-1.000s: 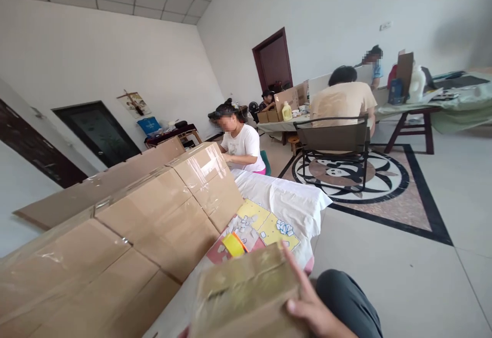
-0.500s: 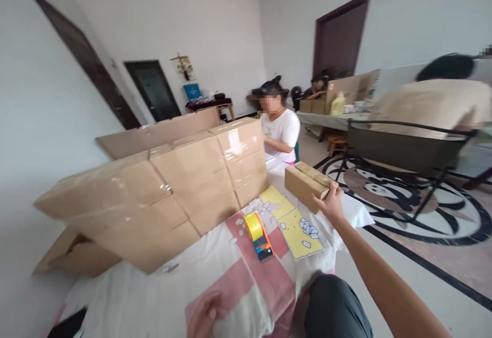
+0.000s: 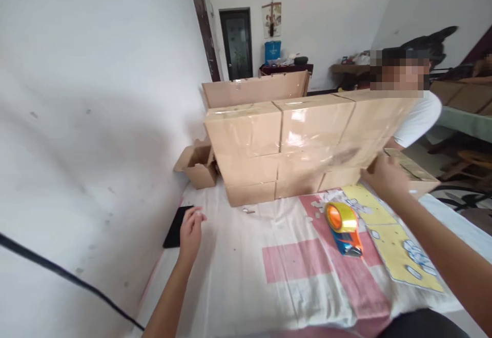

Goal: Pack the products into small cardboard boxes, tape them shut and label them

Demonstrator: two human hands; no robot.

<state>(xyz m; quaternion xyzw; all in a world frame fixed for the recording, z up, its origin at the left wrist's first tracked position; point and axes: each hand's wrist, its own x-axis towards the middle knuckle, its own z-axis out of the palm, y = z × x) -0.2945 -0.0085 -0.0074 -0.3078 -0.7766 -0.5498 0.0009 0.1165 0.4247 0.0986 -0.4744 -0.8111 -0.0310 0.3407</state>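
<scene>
My left hand point(image 3: 191, 229) hangs over the table's left side with its fingers loosely bent and no object visible in it. A flat black object point(image 3: 177, 228), perhaps a phone, lies beside and partly behind it. On the right, my right hand point(image 3: 387, 176), a little blurred, is between a block of stacked cardboard boxes point(image 3: 303, 138) and a small carton point(image 3: 413, 166). Its thumb and fingers look apart; whether it touches either one I cannot tell. The boxes stand upright in rows under clear tape. A tape dispenser point(image 3: 346, 227) with a yellow roll lies nearby.
An open carton point(image 3: 200, 170) stands by the white wall at left. A co-worker in a white sleeve point(image 3: 418, 120) sits behind the boxes. A cardboard sheet point(image 3: 253, 89) rises at the back. A patterned cloth point(image 3: 238, 281) covers the table; a dark cable point(image 3: 73, 276) hangs at lower left.
The view has swung left. My right hand has moved from the small carton's near end to beside the box stack. My left hand has come up toward the flat black object.
</scene>
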